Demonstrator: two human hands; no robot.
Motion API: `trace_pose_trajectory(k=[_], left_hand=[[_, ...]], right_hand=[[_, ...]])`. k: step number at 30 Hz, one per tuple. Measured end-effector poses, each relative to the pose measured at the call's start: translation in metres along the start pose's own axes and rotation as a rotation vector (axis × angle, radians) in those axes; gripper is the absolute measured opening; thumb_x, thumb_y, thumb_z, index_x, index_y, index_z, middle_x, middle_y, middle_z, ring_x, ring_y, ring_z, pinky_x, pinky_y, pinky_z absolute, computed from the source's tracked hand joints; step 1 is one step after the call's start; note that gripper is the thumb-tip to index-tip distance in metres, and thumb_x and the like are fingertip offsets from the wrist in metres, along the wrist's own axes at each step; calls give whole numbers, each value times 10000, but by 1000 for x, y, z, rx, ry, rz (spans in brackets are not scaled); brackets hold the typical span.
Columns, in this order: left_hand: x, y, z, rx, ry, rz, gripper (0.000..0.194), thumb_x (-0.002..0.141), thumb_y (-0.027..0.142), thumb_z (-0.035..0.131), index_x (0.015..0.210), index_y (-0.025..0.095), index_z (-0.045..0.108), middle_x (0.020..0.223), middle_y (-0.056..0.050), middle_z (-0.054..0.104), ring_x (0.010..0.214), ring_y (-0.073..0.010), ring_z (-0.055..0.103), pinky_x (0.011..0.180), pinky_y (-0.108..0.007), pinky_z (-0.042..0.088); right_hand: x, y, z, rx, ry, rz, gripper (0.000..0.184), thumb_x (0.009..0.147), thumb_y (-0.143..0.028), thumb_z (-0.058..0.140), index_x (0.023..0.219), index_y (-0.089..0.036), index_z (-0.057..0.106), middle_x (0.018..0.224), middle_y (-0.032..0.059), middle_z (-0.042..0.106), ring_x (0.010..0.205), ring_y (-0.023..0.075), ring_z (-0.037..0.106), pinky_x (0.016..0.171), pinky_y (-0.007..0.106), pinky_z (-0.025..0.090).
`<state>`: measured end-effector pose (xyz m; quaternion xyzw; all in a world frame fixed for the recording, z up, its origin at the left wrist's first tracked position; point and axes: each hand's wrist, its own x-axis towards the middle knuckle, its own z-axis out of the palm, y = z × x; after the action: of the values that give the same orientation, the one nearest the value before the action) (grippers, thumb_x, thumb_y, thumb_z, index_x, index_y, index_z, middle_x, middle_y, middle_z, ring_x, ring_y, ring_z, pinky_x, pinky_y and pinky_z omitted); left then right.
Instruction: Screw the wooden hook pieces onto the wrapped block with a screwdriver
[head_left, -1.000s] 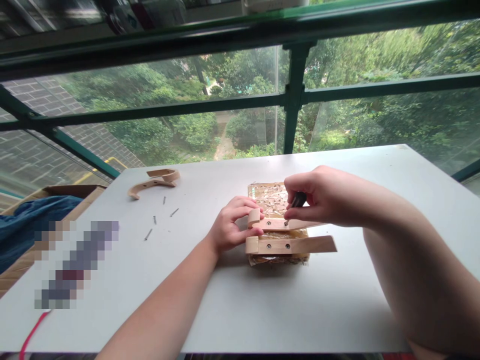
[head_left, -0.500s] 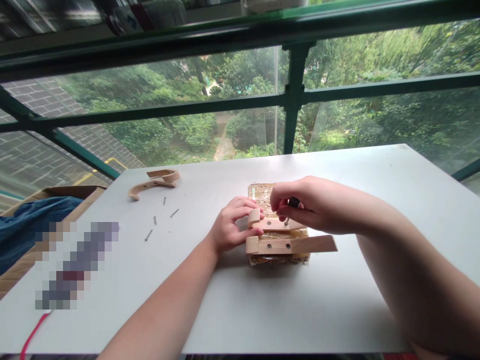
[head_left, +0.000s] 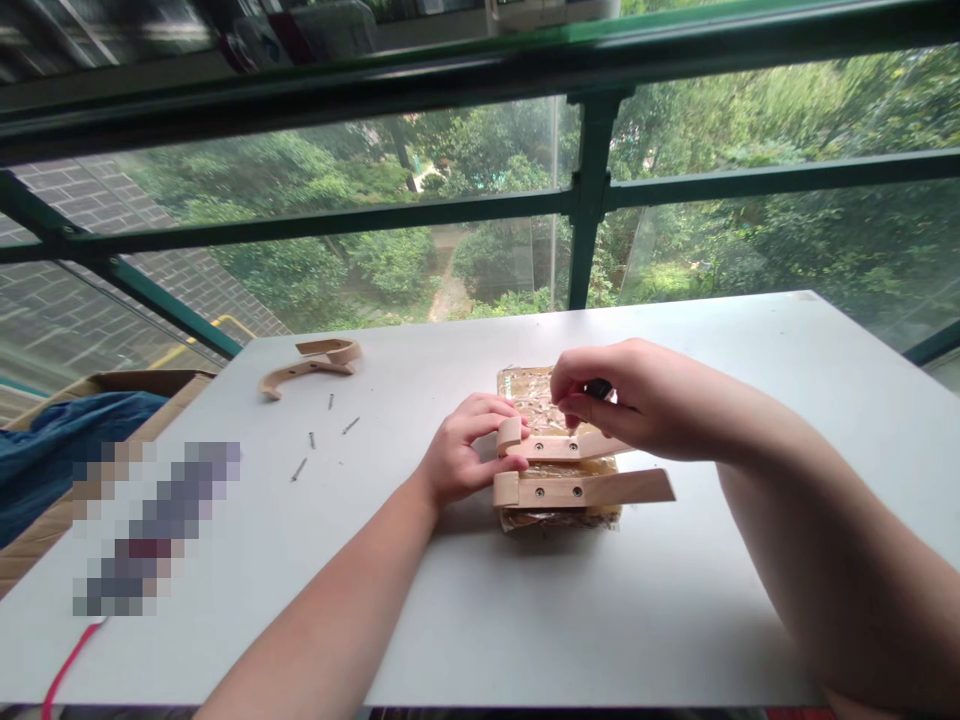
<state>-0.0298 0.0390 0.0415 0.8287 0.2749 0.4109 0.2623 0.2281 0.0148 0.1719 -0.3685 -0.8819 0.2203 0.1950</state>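
Two curved wooden hook pieces lie on a tape-wrapped board (head_left: 534, 392) in the middle of the white table (head_left: 465, 600). My left hand (head_left: 463, 450) is closed on the curled end of the rear hook (head_left: 551, 447). The front hook (head_left: 581, 489) lies just in front of it, with two screw heads showing. My right hand (head_left: 619, 395) is closed around a small dark-handled screwdriver (head_left: 598, 388), whose tip points down at the rear hook.
A third wooden hook (head_left: 309, 361) rests at the table's far left, with several loose screws (head_left: 324, 435) nearby. A cardboard box with blue cloth (head_left: 67, 435) stands left of the table. Green window frames and glass run along the far edge.
My right hand has turned on the screwdriver handle, rolling leftward then lifting slightly. My left hand and both hooks have stayed where they were.
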Motion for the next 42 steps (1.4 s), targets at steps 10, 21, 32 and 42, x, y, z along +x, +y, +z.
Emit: trace_pose_trajectory(k=[10,21,32,42], left_hand=[[1,3,0,2,-12,-6,262,724,335,847,941,212,769,1041,-103,739,1100,-279,640,1023,-469,521],[3,6,-1,6,-23,-9,252,721,307,850,932,197,768,1039,-107,738,1086,-277,641,1014,-456,520],[1,1,-1,2,-17,0,303,697,297,870,969,210,772,1047,-93,734,1088,-266,642,1004,-432,527],[1,2,-1,2,-19,-2,282,710,305,860,960,208,773,1049,-102,740,1100,-277,638,1025,-459,517]], right_hand=[[-1,-1,-2,-10,-54,14,100,909,-218,520,921,-214,620,821,9,694,685,131,563,618,257,367],[0,1,1,27,-93,-8,88,909,-215,528,898,-219,615,789,-13,679,659,117,555,611,247,374],[0,5,0,74,-28,70,36,946,-259,495,938,-239,523,819,-17,687,697,132,565,624,257,401],[1,2,2,44,-71,46,57,942,-275,501,938,-246,550,842,-21,673,701,131,557,633,266,407]])
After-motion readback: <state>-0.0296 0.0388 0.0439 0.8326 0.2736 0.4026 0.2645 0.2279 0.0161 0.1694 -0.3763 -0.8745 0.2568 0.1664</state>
